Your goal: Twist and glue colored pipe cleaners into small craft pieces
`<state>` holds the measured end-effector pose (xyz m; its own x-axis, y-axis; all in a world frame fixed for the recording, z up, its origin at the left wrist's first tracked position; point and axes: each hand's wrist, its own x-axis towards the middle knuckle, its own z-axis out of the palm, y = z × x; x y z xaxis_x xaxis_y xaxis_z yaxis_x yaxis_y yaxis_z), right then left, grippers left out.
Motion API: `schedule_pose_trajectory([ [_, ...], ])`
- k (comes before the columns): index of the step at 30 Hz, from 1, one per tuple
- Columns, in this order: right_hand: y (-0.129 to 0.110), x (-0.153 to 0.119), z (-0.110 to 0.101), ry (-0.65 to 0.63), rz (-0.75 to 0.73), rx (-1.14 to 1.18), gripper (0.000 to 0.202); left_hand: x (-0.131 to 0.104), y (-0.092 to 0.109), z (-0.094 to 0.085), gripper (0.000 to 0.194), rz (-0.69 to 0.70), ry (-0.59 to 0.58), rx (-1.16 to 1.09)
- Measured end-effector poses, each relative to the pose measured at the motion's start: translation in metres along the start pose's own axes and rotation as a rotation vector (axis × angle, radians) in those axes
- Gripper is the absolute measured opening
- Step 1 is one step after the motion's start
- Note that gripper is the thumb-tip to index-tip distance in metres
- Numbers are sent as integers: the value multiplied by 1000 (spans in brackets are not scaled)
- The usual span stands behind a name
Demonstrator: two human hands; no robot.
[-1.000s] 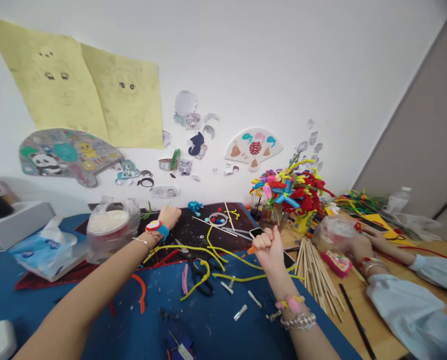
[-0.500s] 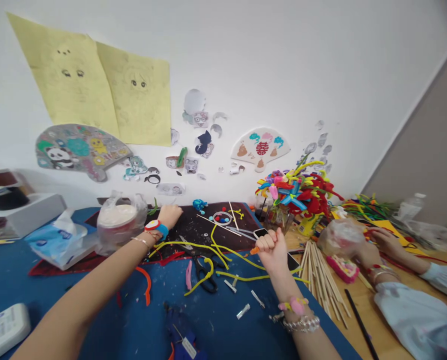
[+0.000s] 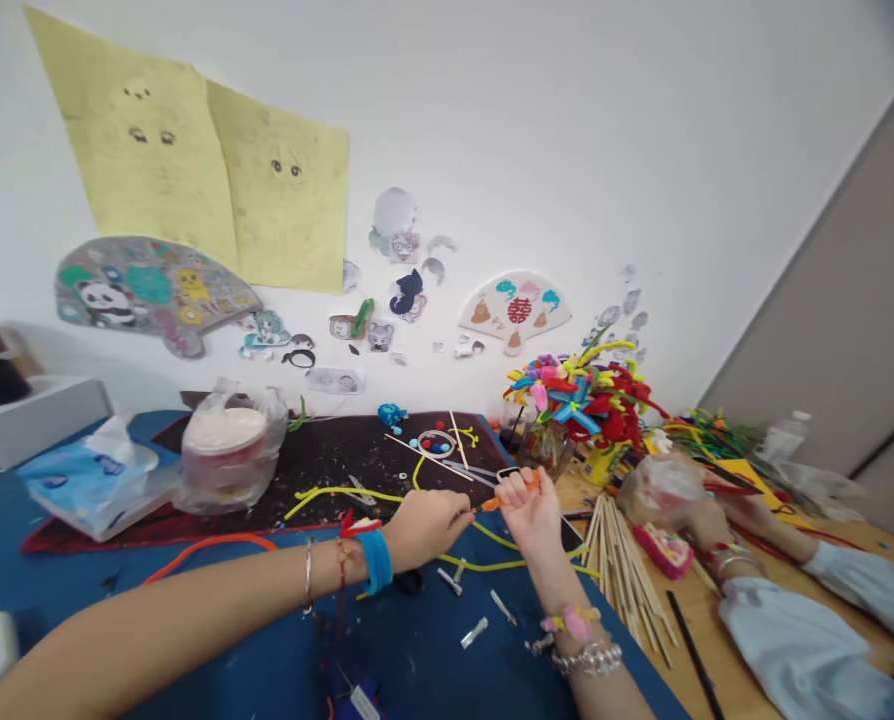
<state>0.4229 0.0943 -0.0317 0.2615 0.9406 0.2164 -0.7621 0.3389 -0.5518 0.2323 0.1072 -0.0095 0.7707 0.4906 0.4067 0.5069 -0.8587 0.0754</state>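
Observation:
My right hand is closed round an orange fuzzy piece that looks like a twisted pipe cleaner; its lower end sticks out to the left. My left hand is pinched at that protruding end, fingertips touching or almost touching it. Whatever sits between the left fingers is too small to make out. Yellow pipe cleaners lie on the mat around both hands. An orange-red pipe cleaner curves beside my left forearm. My left arm mostly hides the black scissors. Small clear clips lie in front of my hands.
A small dish of beads and white sticks lie behind. To the left stand a bagged tub and a tissue pack. On the right are a pipe-cleaner bouquet, wooden sticks and another person's hands.
My left hand has come from the dark mat at the back to the right and nearer, up to the orange piece. My right hand still holds that piece. The view has shifted slightly.

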Motion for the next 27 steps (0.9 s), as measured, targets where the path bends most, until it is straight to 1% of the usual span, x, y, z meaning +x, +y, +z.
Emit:
schedule_pose_trajectory([
  [2,1,0,2,-11,1,-31,38,1,-3,3,27,26,21,66],
  [4,3,-1,4,-14,9,-61,38,2,-7,6,27,90,22,132],
  [6,8,0,6,-10,30,-94,38,4,-10,9,23,235,-4,177],
  [9,9,4,2,15,63,-148,40,3,-5,8,17,530,-55,200],
  [11,0,8,-6,50,33,-165,43,-5,4,2,19,697,-76,196],
  [13,-14,11,-16,92,-50,-153,48,-18,12,-9,25,823,-75,182],
  [14,-21,12,-19,107,-90,-143,49,-24,13,-15,26,861,-65,174],
  [15,-25,12,-22,113,-120,-130,50,-29,12,-21,26,848,-47,175],
  [16,-27,12,-22,111,-132,-117,49,-32,6,-26,25,766,-45,187],
  [17,-25,11,-21,101,-129,-105,47,-34,-3,-30,24,624,-66,221],
  [18,-21,10,-19,87,-115,-94,44,-34,-16,-33,24,412,-119,269],
  [19,-14,9,-15,71,-93,-85,42,-32,-33,-35,24,274,-126,309],
  [20,-7,8,-11,56,-71,-78,39,-29,-52,-36,25,164,-118,342],
  [22,7,5,-4,32,-35,-68,37,-22,-91,-37,22,-47,-102,392],
  [24,13,3,0,19,-19,-61,38,-18,-127,-36,18,-236,-96,417],
  [26,12,2,0,11,-18,-54,38,-17,-154,-35,18,-398,-111,409],
  [27,11,2,0,7,-20,-51,38,-17,-163,-35,19,-458,-126,389],
])
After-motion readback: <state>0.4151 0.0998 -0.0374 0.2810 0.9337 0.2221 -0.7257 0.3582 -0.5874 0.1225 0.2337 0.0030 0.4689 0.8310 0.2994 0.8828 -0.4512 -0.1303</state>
